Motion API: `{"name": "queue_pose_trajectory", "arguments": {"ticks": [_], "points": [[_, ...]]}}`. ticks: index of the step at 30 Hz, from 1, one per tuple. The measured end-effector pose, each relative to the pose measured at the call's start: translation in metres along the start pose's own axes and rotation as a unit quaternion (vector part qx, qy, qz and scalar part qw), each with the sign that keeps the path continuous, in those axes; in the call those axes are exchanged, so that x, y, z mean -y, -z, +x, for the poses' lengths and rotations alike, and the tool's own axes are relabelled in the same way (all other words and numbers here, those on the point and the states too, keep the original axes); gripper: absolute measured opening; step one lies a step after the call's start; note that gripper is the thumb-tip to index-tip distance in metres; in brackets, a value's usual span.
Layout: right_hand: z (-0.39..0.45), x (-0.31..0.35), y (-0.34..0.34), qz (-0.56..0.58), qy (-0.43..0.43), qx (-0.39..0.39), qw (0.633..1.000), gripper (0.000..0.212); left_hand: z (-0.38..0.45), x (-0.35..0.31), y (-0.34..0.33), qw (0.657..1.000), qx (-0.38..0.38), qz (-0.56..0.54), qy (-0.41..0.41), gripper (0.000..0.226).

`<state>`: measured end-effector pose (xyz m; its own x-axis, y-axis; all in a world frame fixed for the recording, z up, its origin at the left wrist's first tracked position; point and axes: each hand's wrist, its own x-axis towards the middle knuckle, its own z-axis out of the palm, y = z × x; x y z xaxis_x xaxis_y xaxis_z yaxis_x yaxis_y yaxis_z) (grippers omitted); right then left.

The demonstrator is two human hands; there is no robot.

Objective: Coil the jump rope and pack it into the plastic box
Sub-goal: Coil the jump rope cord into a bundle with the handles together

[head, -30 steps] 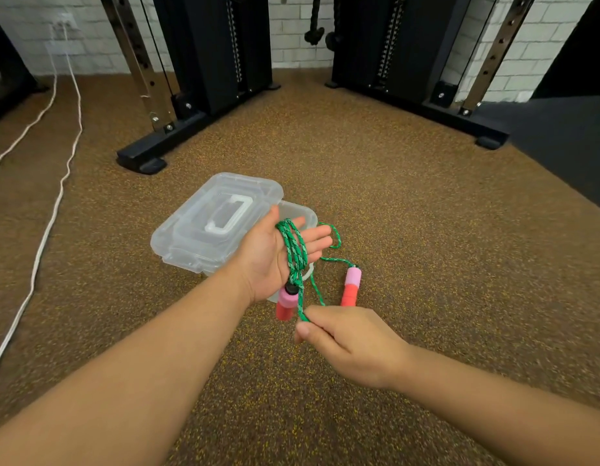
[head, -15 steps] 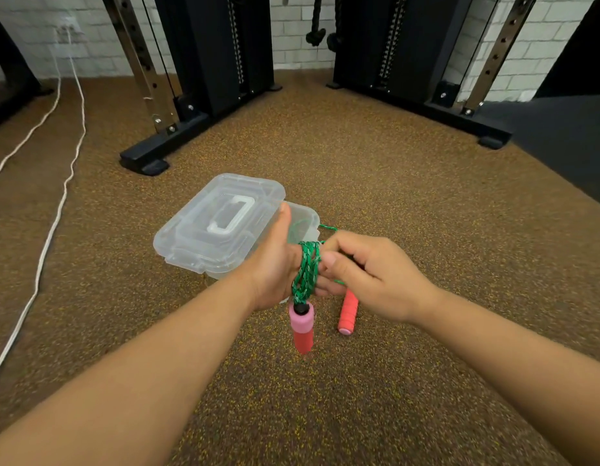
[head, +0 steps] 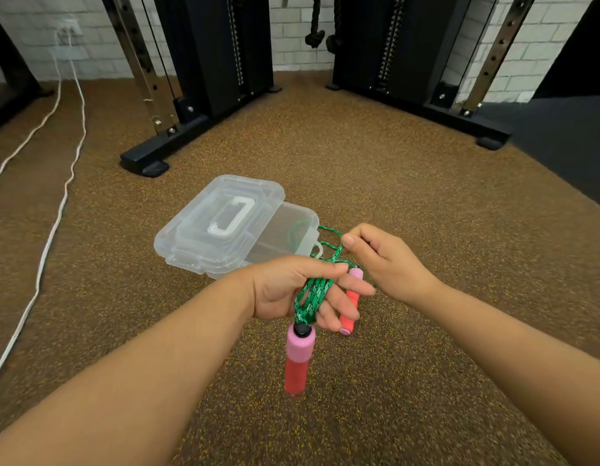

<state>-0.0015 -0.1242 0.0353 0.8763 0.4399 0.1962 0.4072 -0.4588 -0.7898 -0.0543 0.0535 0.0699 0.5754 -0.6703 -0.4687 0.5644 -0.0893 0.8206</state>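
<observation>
Green braided jump rope [head: 313, 292] is wound in several loops around the fingers of my left hand [head: 285, 290]. One pink-and-red handle [head: 299, 358] hangs below that hand. The second handle [head: 350, 307] shows partly behind my left fingers. My right hand [head: 384, 260] pinches a strand of the rope just right of the left hand, above the second handle. The clear plastic box [head: 300, 230] lies on the floor behind both hands, with its lid [head: 221, 223] resting askew over its left part. A loop of rope trails near the box's right end.
The floor is brown speckled rubber. Black gym machine frames [head: 147, 159] stand at the back left and back right [head: 487, 136]. A white cable [head: 53, 223] runs along the floor on the left. A darker mat [head: 567, 142] lies at the right.
My right hand carried the rope up from near my body and over the left hand, adding a wrap. The left hand turned palm down, and the hanging handle dropped lower.
</observation>
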Motion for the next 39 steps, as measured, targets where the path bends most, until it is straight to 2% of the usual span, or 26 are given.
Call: {"name": "queue_pose_trajectory", "arguments": {"ticks": [4,7,12,16,20,23,27,30,33,39], "points": [[-0.006,-0.014,-0.013,0.059,-0.038,0.011,0.997,0.026,0.001,0.000,0.003,0.993,-0.054,-0.089,-0.049,0.035],[-0.017,-0.024,-0.025,0.049,-0.050,0.017,0.997,0.026,0.003,-0.002,0.011,0.973,-0.111,-0.169,-0.109,0.033],[-0.039,-0.021,-0.042,-0.057,-0.053,0.095,0.992,0.023,0.006,-0.003,0.019,0.946,-0.202,-0.182,-0.177,0.036],[-0.052,-0.004,-0.050,-0.134,0.009,0.171,0.976,0.024,0.009,-0.003,0.025,0.922,-0.245,-0.219,-0.205,0.044],[-0.059,0.017,-0.046,-0.180,0.080,0.181,0.964,0.031,0.011,-0.003,0.028,0.923,-0.257,-0.222,-0.181,0.056],[-0.059,0.034,-0.040,-0.173,0.118,0.161,0.964,0.038,0.013,-0.002,0.027,0.938,-0.247,-0.196,-0.142,0.075],[-0.045,0.052,-0.030,-0.111,0.129,0.139,0.976,0.023,0.015,0.001,0.020,0.966,-0.215,-0.121,-0.084,0.100],[-0.034,0.055,-0.021,-0.031,0.097,0.109,0.989,0.024,0.014,0.002,0.017,0.974,-0.202,-0.090,-0.049,0.105],[-0.026,0.050,-0.012,-0.003,0.066,0.087,0.994,0.023,0.012,0.000,0.014,0.980,-0.182,-0.063,-0.048,0.108],[-0.010,0.047,0.004,0.161,-0.024,0.067,0.984,0.025,0.010,0.006,0.012,0.989,-0.135,0.043,-0.051,0.109]]}}
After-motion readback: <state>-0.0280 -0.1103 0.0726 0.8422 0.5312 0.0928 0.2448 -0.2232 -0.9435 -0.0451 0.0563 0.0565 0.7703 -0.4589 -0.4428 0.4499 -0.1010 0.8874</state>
